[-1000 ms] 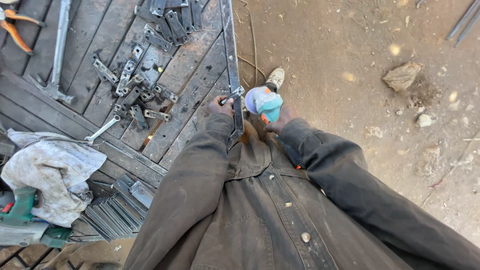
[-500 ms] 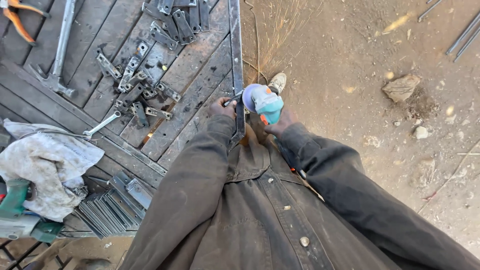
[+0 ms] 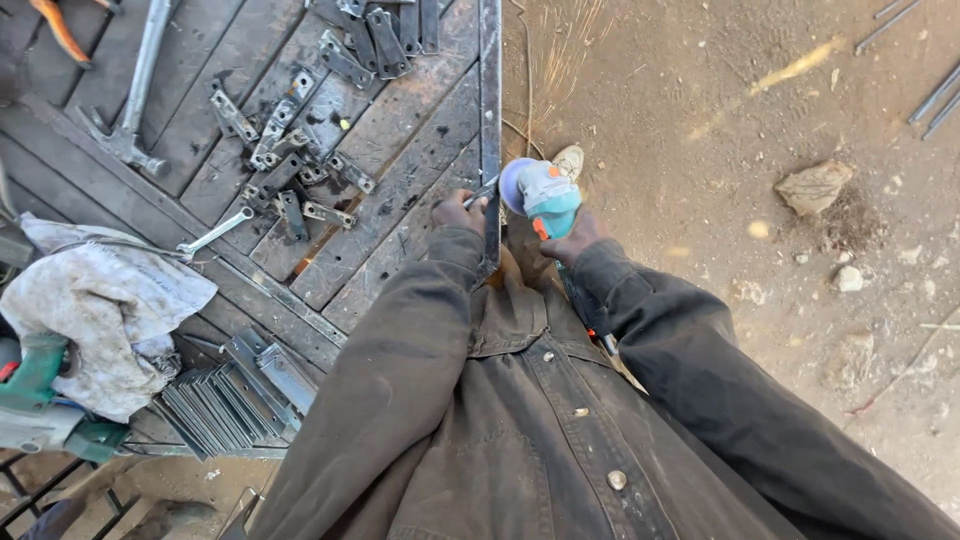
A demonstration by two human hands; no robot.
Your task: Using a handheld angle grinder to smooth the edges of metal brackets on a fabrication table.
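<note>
I read this as an outdoor metal workshop: dirt floor (image 3: pixel 720 120), steel bench (image 3: pixel 390 190) left of grip, cut brackets (image 3: pixel 290 160), grinder (image 3: pixel 545 195).
</note>
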